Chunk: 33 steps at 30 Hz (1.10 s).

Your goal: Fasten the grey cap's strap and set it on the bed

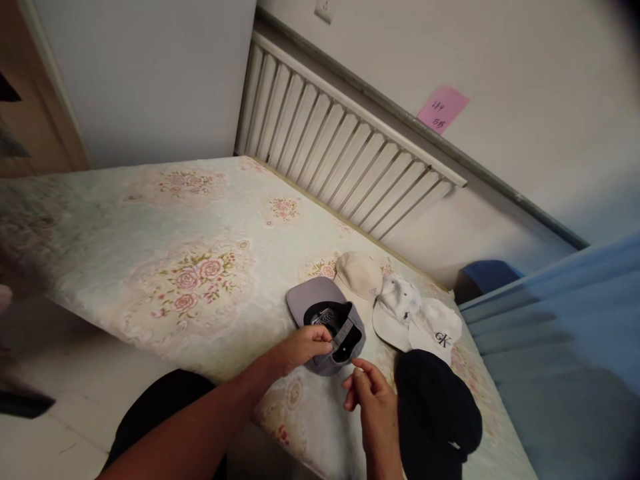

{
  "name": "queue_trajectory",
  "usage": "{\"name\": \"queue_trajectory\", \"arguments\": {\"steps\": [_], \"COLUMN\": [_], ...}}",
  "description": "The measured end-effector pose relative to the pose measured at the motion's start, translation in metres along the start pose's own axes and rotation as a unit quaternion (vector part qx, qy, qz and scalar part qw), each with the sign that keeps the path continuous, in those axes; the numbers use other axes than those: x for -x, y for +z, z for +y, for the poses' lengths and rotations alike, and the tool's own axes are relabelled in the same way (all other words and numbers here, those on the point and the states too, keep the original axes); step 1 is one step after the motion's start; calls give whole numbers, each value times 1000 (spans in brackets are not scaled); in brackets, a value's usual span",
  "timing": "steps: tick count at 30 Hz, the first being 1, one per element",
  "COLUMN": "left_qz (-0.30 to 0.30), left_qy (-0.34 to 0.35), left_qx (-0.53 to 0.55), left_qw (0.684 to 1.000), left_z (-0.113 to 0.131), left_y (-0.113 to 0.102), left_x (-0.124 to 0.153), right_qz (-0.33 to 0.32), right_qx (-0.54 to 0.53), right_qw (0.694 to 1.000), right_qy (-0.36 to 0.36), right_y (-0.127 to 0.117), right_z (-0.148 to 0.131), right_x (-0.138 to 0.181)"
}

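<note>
A grey cap (320, 300) lies upside down on the flowered mattress (190, 253), its dark inside showing. My left hand (303, 347) pinches the back edge of the grey cap near its strap. Just right of the cap, my right hand (373, 393) hovers with thumb and fingers drawn together, holding nothing I can make out. Behind the grey cap rests a beige cap (357, 273). Further right are a white cap (395, 310), another white cap with black letters (437, 327) and a black cap (435, 407).
A white slatted headboard (340, 143) leans on the wall behind the mattress. A pink note (443, 108) is stuck on the wall. Blue fabric (560, 333) fills the right side. The floor (60, 373) lies to the left.
</note>
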<state>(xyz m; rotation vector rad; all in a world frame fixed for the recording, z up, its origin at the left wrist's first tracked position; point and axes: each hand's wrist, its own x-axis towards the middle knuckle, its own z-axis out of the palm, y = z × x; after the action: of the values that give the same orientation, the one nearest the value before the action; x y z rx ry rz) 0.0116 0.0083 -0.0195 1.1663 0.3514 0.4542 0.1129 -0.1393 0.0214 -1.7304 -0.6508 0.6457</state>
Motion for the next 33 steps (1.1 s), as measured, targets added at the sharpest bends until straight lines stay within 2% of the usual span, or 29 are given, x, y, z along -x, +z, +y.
{"name": "queue_trajectory", "arguments": {"steps": [6,13,17,23,33], "left_qz": [-10,-8,-2,-9,-25], "left_qy": [-3,15,17,16,23], "left_qx": [-22,-73,-83,-87,-141], "left_qw": [1000,997,996,996,989], "left_z": [4,-8,-10,-2,-3], "left_y": [1,-1,-1,3,4], "left_x": [0,-5,-6,-2,2], "right_qz": [-23,-12,-18,-31,16], "right_qx": [-8,2,-4,-19,-37], "right_qw": [999,999,999,998,998], "right_qy": [27,49,50,50,50], "right_y": [17,29,30,29,26], "right_z": [4,4,4,2,1], "right_x": [-10,-22,-25,-26,-27]}}
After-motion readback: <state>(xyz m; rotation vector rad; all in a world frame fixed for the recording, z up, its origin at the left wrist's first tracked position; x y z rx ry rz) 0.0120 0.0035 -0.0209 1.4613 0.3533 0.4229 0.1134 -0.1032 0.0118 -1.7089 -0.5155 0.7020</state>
